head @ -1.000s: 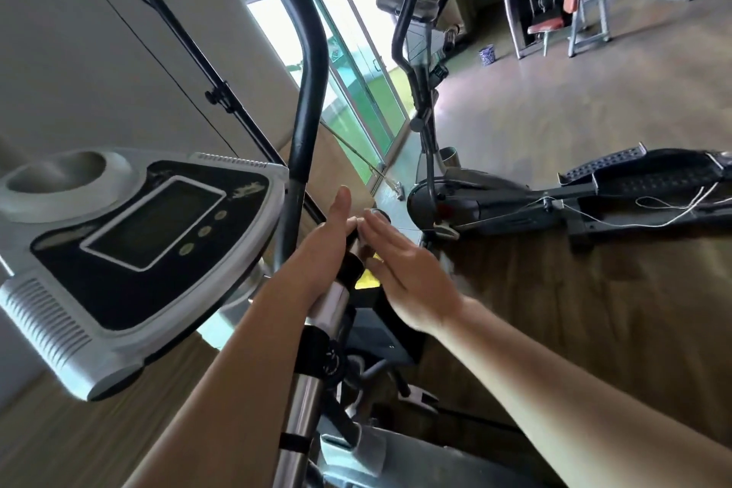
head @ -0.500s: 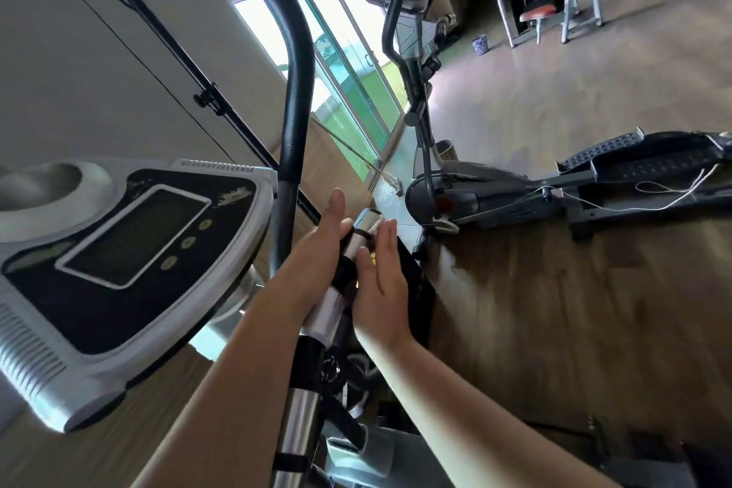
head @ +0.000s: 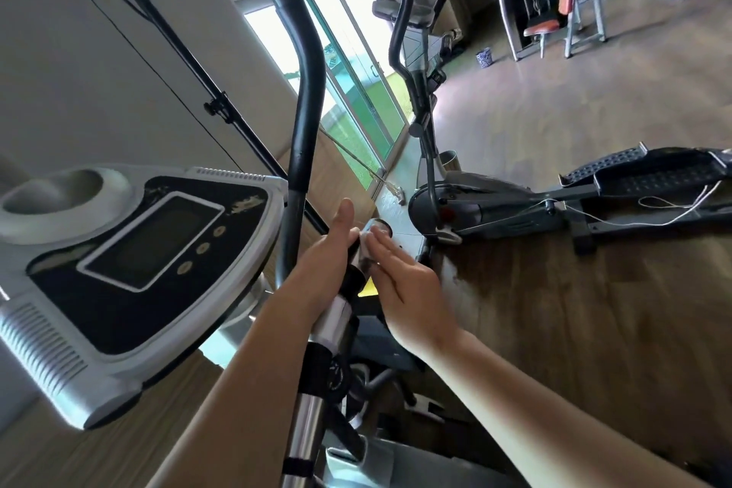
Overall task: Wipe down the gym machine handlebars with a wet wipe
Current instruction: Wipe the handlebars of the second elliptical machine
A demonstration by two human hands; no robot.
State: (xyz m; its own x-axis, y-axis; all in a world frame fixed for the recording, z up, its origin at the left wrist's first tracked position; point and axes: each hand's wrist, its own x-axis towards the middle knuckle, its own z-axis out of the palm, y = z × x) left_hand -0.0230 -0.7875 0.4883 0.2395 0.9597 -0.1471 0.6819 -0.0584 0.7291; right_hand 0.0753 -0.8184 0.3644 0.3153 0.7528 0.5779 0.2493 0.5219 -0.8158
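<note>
The short handlebar (head: 336, 319) rises from the bottom centre, a silver tube with a black grip and a silver end (head: 376, 228). My left hand (head: 323, 263) lies against its left side with the thumb pointing up and its fingers hidden behind the bar. From the right, my right hand (head: 402, 277) rests flat, fingers straight and together, fingertips on the silver end. No wet wipe can be made out between the hands. A long black curved handlebar (head: 303, 91) stands just left of them.
The machine's grey and black console (head: 130, 257) fills the left. A second elliptical trainer (head: 495, 206) stands ahead on the wooden floor, with a white cord (head: 633, 216) across its pedals. A black tripod leg (head: 214, 107) crosses behind. Benches stand at the far right.
My right hand has swung from lying upright along the bar to reaching in at an angle, fingertips now on the silver end. My left hand stays on the bar.
</note>
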